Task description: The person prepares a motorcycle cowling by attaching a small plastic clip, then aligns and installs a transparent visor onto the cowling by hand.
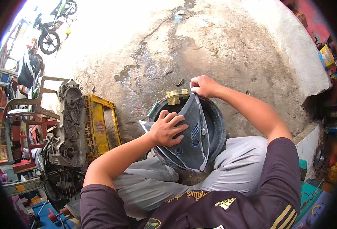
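Observation:
A dark grey, pointed plastic panel (189, 149), looking like a motorcycle body panel, rests tilted across a round black tub (218, 122) between my legs. It has pale edges, blue slots and two round holes. My right hand (205, 86) is closed in a pinch on the panel's far tip, at the tub's far rim. On the panel's left part lies my left hand (168, 129), its bent fingers apart and pressed on the surface. Whether anything lies under that palm is hidden. Yellowish tape pieces (172, 97) stick to the tub's far rim.
Left of me stand a metal engine casing (70, 122) and a yellow crate (101, 122). A motorcycle wheel (49, 41) shows at the far left. Wet, cracked concrete floor (222, 49) stretches ahead. A pale raised ledge (290, 49) runs along the right; a teal case (309, 194) sits lower right.

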`<state>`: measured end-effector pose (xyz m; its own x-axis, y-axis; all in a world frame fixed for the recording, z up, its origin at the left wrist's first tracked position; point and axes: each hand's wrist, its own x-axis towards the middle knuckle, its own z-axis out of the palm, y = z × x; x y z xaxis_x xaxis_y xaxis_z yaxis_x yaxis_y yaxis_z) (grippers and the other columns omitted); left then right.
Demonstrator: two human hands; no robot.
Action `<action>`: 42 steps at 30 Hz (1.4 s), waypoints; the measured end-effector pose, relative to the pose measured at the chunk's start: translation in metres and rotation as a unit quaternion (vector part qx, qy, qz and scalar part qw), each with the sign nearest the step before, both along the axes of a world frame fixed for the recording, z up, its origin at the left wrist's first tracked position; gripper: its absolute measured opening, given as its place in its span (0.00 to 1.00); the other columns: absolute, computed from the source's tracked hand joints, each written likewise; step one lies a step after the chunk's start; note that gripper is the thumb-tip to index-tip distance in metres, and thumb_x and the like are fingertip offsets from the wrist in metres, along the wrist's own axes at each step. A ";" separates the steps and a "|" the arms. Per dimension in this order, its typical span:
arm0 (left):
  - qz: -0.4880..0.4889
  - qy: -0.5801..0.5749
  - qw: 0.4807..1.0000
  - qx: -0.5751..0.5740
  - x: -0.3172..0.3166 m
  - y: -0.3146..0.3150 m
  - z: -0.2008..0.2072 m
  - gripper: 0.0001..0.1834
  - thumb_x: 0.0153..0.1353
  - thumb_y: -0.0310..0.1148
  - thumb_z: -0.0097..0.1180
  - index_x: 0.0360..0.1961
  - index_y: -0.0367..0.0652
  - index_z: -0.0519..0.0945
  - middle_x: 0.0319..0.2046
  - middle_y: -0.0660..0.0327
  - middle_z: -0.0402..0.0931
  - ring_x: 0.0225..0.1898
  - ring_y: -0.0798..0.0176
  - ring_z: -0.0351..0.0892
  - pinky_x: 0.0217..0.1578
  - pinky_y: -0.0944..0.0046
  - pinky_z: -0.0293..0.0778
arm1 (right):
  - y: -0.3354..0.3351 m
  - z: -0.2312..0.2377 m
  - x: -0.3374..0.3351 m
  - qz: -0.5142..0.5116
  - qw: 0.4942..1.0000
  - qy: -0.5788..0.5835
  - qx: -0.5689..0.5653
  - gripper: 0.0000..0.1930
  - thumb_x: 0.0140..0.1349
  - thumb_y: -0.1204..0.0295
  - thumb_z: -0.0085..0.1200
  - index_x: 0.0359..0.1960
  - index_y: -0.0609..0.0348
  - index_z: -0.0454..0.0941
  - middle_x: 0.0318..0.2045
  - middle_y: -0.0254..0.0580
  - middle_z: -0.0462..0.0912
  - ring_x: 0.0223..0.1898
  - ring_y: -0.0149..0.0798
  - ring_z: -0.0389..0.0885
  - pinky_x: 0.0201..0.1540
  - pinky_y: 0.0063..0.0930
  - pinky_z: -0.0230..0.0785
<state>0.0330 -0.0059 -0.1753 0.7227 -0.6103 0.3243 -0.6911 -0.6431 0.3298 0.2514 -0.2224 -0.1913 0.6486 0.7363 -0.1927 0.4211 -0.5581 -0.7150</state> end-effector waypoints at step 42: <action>0.003 0.004 1.000 0.014 -0.004 0.005 -0.001 0.27 0.51 0.46 0.69 0.54 0.56 0.85 0.57 0.60 0.74 0.57 0.50 0.71 0.57 0.43 0.63 | -0.002 -0.009 -0.017 -0.049 0.998 0.013 0.025 0.09 0.65 0.68 0.59 0.37 0.62 0.80 0.33 0.57 0.86 0.38 0.59 0.86 0.43 0.48 0.77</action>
<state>0.0292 -0.0011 -0.1764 0.7290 -0.6146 0.3015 -0.6845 -0.6568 0.3164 0.2341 -0.2248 -0.2003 0.7130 0.6791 -0.1746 0.3471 -0.5582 -0.7536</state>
